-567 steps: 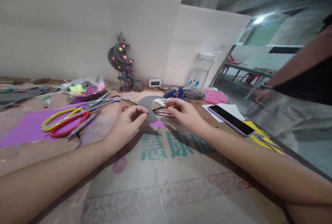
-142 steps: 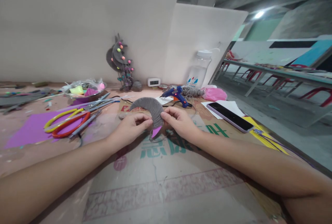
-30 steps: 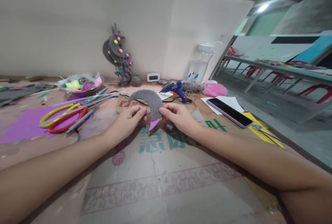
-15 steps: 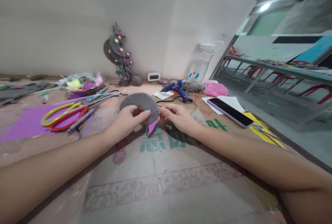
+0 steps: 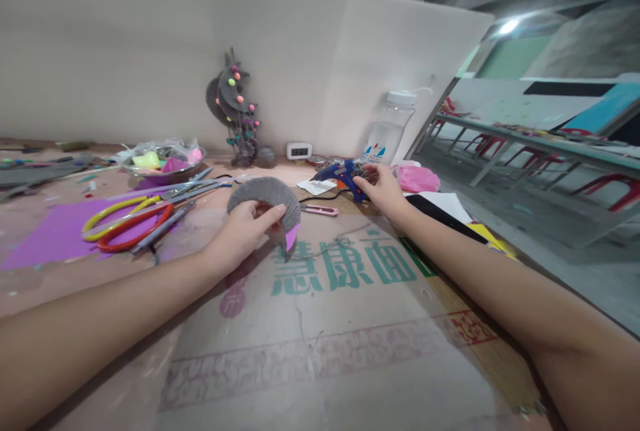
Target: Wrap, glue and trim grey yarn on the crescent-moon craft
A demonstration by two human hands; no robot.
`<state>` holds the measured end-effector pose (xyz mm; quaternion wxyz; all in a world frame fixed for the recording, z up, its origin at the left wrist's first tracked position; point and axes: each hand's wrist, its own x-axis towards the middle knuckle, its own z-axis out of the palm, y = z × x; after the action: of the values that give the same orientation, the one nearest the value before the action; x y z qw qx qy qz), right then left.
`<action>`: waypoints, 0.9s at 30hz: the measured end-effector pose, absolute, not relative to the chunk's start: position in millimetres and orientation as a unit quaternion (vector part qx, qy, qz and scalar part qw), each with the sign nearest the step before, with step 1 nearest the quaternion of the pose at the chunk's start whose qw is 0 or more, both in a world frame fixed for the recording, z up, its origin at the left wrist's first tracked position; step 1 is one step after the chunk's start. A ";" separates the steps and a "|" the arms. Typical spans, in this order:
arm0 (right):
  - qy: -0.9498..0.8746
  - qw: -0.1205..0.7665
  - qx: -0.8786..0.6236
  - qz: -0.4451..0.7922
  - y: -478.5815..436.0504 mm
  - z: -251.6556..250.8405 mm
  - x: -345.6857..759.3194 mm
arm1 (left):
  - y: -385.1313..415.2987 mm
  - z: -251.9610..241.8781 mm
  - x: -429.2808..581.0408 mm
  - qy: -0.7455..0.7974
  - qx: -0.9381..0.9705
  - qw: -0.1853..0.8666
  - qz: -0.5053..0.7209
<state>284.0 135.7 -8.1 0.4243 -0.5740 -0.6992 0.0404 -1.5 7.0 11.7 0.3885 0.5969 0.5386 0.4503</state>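
My left hand (image 5: 253, 221) pinches a crescent shape (image 5: 267, 191) wound with grey yarn, thumb in front and fingers behind. The crescent's lower tip is bare purple (image 5: 292, 236). Farther out, my right hand (image 5: 384, 190) is at the rear and handle of a blue hot glue gun (image 5: 343, 171), its thumb against the gun. The gun rests near a white paper piece (image 5: 316, 186), nozzle pointing left. Pink thread snips (image 5: 320, 210) lie on the printed cardboard (image 5: 325, 351), between the crescent and the gun.
Yellow- and red-handled scissors (image 5: 163, 221) lie on purple sheet (image 5: 45, 231) at left. Behind them is a bowl (image 5: 170, 168) of craft bits. A decorated grey moon ornament (image 5: 233, 101), small clock (image 5: 299, 150) and water bottle (image 5: 390, 128) stand along the wall. My right forearm partly covers a phone (image 5: 440, 214).
My right hand has left the crescent and moved right and away to the glue gun. The snips now lie exposed on the cardboard. My left hand still holds the crescent.
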 end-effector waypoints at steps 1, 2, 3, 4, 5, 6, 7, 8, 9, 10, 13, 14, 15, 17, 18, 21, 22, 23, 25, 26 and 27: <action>-0.711 0.412 -0.567 0.053 136.8 -10.4 283.3 | 6.7 11.9 -1.1 0.537 0.593 0.393 0.453; -0.724 0.398 -0.559 0.065 137.1 -12.1 281.8 | 6.7 11.9 -0.9 0.537 0.590 0.397 0.454; -0.736 0.385 -0.552 0.077 136.7 -13.3 279.8 | 7.0 11.6 -0.8 0.536 0.589 0.400 0.454; -0.745 0.373 -0.547 0.085 135.9 -14.1 277.6 | 7.4 11.1 -0.9 0.534 0.589 0.401 0.455; -0.751 0.363 -0.544 0.090 134.7 -14.4 275.3 | 8.0 10.6 -1.0 0.533 0.590 0.402 0.455; -0.753 0.358 -0.544 0.091 133.2 -14.4 273.2 | 8.6 10.0 -1.2 0.532 0.591 0.401 0.454; -0.753 0.358 -0.545 0.090 131.5 -14.0 271.3 | 9.2 9.4 -1.5 0.533 0.593 0.399 0.453; -0.751 0.360 -0.547 0.087 129.8 -13.2 269.7 | 9.7 9.1 -1.8 0.535 0.594 0.396 0.451; -0.748 0.365 -0.548 0.085 128.1 -12.1 268.4 | 10.0 8.9 -2.1 0.538 0.595 0.392 0.450; -0.744 0.372 -0.548 0.083 126.6 -10.7 267.5 | 10.2 9.0 -2.3 0.541 0.596 0.389 0.448; -0.726 0.407 -0.547 0.086 124.2 -5.3 266.0 | 9.1 11.0 -2.9 0.546 0.604 0.381 0.438; -0.716 0.419 -0.551 0.090 124.0 -3.3 265.6 | 8.4 12.1 -3.0 0.546 0.608 0.378 0.434; -0.705 0.429 -0.557 0.095 123.7 -1.4 265.1 | 7.5 13.2 -3.1 0.548 0.611 0.374 0.432; -0.686 0.436 -0.570 0.116 120.7 2.7 262.9 | 6.1 15.0 -3.1 0.554 0.613 0.363 0.431; -0.683 0.432 -0.574 0.132 117.1 4.9 261.2 | 5.7 15.5 -3.1 0.559 0.611 0.358 0.431; -0.701 0.402 -0.558 0.190 94.0 11.8 253.1 | 6.4 14.1 -3.7 0.570 0.604 0.348 0.435; -0.711 0.392 -0.546 0.205 82.5 13.9 250.1 | 7.3 12.8 -4.1 0.571 0.602 0.349 0.436; -0.732 0.374 -0.521 0.231 70.0 15.5 247.1 | 8.3 11.3 -4.6 0.569 0.602 0.351 0.437; -0.746 0.376 -0.482 0.265 44.8 17.4 241.7 | 10.1 8.4 -5.5 0.564 0.609 0.351 0.433; -0.751 0.361 -0.473 0.286 33.6 17.7 239.4 | 10.8 7.3 -5.9 0.564 0.615 0.345 0.429; -0.754 0.363 -0.464 0.292 24.0 17.7 237.4 | 11.2 6.6 -6.3 0.568 0.619 0.337 0.425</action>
<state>237.4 24.0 17.7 0.3631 -0.4635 -0.7538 0.2917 -6.3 11.2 6.6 0.3371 0.6191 0.5677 0.4252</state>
